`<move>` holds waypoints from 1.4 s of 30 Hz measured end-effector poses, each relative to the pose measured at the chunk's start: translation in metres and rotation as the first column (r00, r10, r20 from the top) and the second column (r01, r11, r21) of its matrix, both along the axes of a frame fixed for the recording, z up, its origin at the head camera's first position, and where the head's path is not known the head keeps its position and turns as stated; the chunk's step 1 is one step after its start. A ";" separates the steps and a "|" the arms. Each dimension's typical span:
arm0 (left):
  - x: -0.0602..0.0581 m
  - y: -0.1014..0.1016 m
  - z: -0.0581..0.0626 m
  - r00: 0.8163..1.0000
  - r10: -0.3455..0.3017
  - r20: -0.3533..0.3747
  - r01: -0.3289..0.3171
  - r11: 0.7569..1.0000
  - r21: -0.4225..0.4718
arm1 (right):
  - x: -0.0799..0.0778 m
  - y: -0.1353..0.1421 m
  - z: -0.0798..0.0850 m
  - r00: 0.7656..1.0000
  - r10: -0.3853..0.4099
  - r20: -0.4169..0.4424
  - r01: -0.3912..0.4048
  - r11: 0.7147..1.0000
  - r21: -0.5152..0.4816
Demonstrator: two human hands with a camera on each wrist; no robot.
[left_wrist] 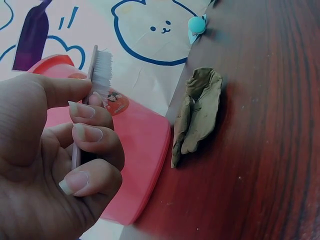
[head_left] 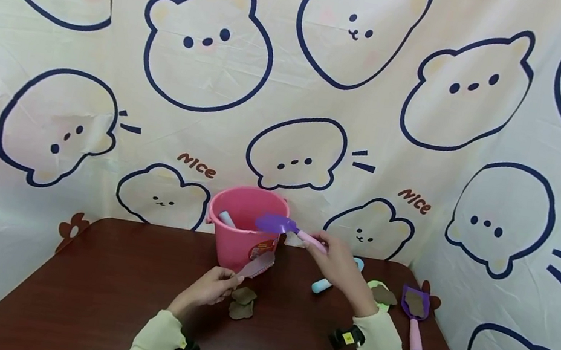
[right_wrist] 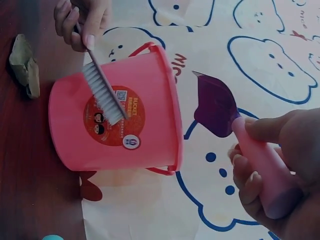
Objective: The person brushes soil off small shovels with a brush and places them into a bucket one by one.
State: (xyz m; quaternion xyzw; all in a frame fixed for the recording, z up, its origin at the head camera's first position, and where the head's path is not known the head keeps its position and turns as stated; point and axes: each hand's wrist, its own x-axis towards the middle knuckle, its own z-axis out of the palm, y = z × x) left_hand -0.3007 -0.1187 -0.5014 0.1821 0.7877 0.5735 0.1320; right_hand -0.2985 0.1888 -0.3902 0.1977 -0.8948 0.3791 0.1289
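Note:
My left hand (head_left: 210,286) grips a mauve brush (head_left: 258,264) by its handle, thumb and curled fingers around it. Its white bristles show in the left wrist view, in front of a pink bucket (head_left: 227,249). My right hand (right_wrist: 280,160) grips the pink handle of a purple toy shovel (right_wrist: 216,106). In the head view that shovel's blade is held at the height of the bucket's rim, overlapping its opening. A brownish, crumpled clay-like piece (left_wrist: 200,112) lies on the table near the left hand. Whether the brush touches the bucket cannot be told.
Inside the bucket leans a pale blue stick (head_left: 227,219). To the right on the brown table (head_left: 130,286) lie a light blue-handled tool (head_left: 321,285), a green item (head_left: 377,286) bearing a brown lump, and another purple shovel (head_left: 415,338) with a brown lump. Bear-print cloth (head_left: 202,77) stands behind.

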 end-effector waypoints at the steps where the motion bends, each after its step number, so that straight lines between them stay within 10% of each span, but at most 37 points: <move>1: 0.000 0.000 0.000 1.000 -0.001 -0.003 0.001 1.000 0.002 | -0.003 -0.003 0.002 1.000 -0.003 -0.004 0.003 1.000 0.000; 17: -0.001 0.000 0.000 0.999 -0.027 -0.023 0.027 1.000 0.002 | -0.052 -0.049 0.016 0.993 0.035 -0.111 -0.045 0.995 -0.089; 42: 0.001 0.004 -0.001 0.998 -0.038 -0.054 0.037 0.999 -0.019 | -0.082 -0.093 0.008 0.999 -0.019 0.033 0.017 0.998 0.064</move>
